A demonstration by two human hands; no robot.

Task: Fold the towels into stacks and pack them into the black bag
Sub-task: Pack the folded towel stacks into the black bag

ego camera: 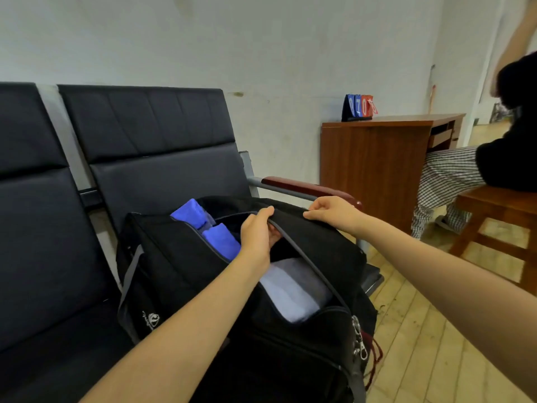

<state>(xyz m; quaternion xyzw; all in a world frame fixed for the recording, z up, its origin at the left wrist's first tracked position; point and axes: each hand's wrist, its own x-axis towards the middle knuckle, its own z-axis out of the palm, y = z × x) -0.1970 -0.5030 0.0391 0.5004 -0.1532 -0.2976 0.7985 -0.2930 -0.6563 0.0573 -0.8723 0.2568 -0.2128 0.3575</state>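
black bag (180,274) open on dark bench seat (52,257) at centre, white towel (293,289) inside at 5 o'clock of opening, left hand (257,232) gripping zip edge, blue towels (209,228) inside at 10 o'clock, right hand (334,212) pinching flap at 1 o'clock, wooden desk (374,158) beyond at 2 o'clock

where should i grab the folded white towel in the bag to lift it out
Grip the white towel by its near rounded folded end, coming straight down through the open zipper mouth of the black bag. That end lies bare below the left hand; its far end is hidden under that hand and the flap, which both hands hold, the right hand further along.
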